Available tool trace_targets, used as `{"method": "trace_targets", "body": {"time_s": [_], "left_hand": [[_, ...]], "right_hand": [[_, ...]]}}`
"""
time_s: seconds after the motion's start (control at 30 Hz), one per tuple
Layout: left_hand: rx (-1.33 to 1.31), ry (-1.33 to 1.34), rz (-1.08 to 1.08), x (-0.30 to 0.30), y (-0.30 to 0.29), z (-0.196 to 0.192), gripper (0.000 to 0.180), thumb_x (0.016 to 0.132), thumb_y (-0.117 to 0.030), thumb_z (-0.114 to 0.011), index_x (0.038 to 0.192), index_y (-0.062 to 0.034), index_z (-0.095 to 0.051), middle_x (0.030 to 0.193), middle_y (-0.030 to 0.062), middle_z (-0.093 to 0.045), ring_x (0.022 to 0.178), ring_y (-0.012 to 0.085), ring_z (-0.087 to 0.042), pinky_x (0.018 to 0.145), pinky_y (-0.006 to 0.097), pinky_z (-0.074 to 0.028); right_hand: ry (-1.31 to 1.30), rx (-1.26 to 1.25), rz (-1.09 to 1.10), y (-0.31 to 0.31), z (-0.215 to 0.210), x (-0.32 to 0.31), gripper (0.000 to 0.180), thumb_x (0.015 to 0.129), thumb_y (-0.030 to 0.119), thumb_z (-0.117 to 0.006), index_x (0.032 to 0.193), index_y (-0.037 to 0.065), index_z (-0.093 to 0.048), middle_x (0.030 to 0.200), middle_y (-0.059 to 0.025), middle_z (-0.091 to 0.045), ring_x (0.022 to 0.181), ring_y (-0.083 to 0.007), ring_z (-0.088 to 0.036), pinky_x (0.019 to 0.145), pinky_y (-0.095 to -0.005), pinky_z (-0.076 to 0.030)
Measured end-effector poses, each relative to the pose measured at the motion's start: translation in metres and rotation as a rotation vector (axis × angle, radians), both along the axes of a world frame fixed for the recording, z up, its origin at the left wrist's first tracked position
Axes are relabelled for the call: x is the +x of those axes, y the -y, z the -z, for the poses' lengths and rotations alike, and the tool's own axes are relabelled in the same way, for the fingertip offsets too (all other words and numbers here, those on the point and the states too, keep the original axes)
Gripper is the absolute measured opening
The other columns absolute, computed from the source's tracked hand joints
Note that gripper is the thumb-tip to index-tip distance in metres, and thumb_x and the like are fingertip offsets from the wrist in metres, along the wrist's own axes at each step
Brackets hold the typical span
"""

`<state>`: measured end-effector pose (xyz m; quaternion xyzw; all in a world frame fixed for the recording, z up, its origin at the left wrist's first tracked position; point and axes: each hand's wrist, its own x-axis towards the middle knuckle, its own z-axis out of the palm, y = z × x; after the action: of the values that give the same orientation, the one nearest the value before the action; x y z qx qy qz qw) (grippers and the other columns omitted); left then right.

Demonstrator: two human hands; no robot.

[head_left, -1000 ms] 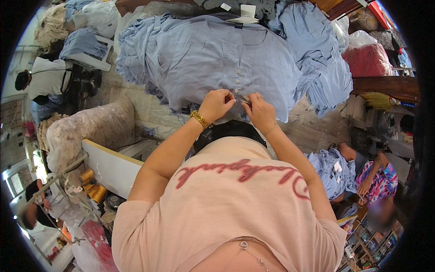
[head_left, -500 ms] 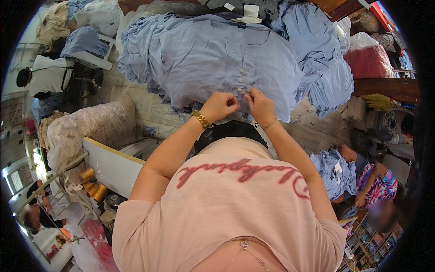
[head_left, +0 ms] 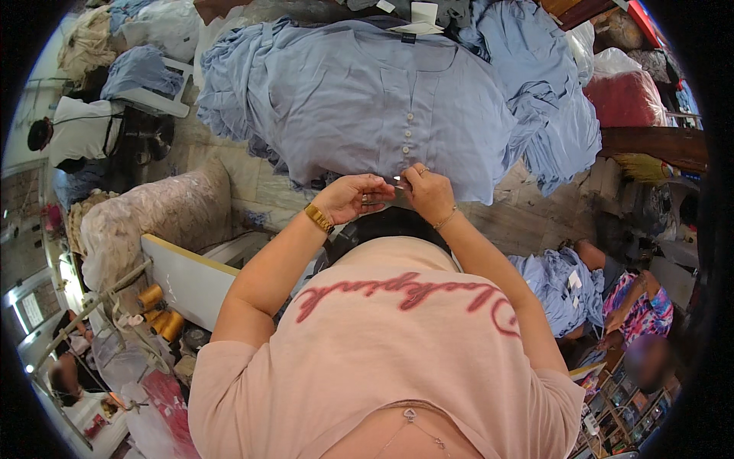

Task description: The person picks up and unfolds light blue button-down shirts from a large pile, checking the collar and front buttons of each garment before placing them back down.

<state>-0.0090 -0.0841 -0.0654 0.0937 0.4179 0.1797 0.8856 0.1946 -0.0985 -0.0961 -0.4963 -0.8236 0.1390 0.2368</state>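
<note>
A light blue button-front shirt lies spread on a pile of the same blue garments. My left hand, with a gold watch at the wrist, is curled at the shirt's bottom hem and holds a small metal tool, likely thread snips. My right hand, wearing a thin bracelet, pinches the hem edge just below the lowest button. Both hands nearly touch each other over the hem.
More blue garments are heaped to the right. A stuffed clear sack and thread cones sit at the left. One person in white sits far left; another in a patterned garment sits at the right with blue cloth.
Both hands have shifted slightly lower along the shirt front and now sit at the hem; the shirt lies a little flatter.
</note>
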Motion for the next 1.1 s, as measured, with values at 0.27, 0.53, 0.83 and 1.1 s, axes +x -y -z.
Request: {"method": "trace_targets", "body": {"time_s": [0.27,0.53,0.83,1.1], "left_hand": [[-0.079,-0.220,-0.220,0.007,0.009,0.030,0.019,0.082,-0.026,-0.059,0.087,-0.0073,-0.058,0.080,0.0029,-0.059,0.080,0.0173,-0.059,0.073,0.032,-0.050],[-0.068,-0.109,-0.206,0.006,0.010,-0.007,0.023,0.082,-0.025,-0.059,0.097,-0.0071,-0.055,0.088,0.0052,-0.059,0.082,0.0176,-0.058,0.076,0.036,-0.048],[-0.029,-0.105,-0.282,0.062,-0.023,-0.026,0.032,0.076,-0.018,-0.065,0.101,-0.0022,-0.053,0.096,0.0089,-0.058,0.084,0.0220,-0.058,0.074,0.039,-0.048],[0.080,-0.249,-0.469,0.070,-0.014,-0.029,0.024,0.069,-0.009,-0.071,0.088,0.0008,-0.059,0.085,0.0068,-0.059,0.074,0.0176,-0.057,0.066,0.031,-0.047]], "right_hand": [[-0.057,-0.094,-0.159,0.006,-0.014,0.004,0.026,0.067,0.015,-0.066,0.087,0.012,-0.050,0.087,-0.0049,-0.049,0.058,-0.0229,-0.054,0.051,-0.0332,-0.044],[-0.133,0.004,-0.046,0.012,-0.021,0.008,0.020,0.064,0.008,-0.065,0.079,0.011,-0.052,0.076,-0.0035,-0.052,0.058,-0.0227,-0.054,0.050,-0.0342,-0.043],[-0.185,0.007,-0.113,0.015,-0.065,0.023,0.015,0.065,0.009,-0.065,0.074,0.010,-0.053,0.070,-0.0036,-0.051,0.055,-0.0227,-0.052,0.050,-0.0335,-0.042],[-0.488,-0.175,0.239,-0.010,-0.061,0.016,0.012,0.078,0.012,-0.060,0.087,0.005,-0.057,0.079,-0.0085,-0.056,0.065,-0.0224,-0.055,0.057,-0.0302,-0.045]]}}
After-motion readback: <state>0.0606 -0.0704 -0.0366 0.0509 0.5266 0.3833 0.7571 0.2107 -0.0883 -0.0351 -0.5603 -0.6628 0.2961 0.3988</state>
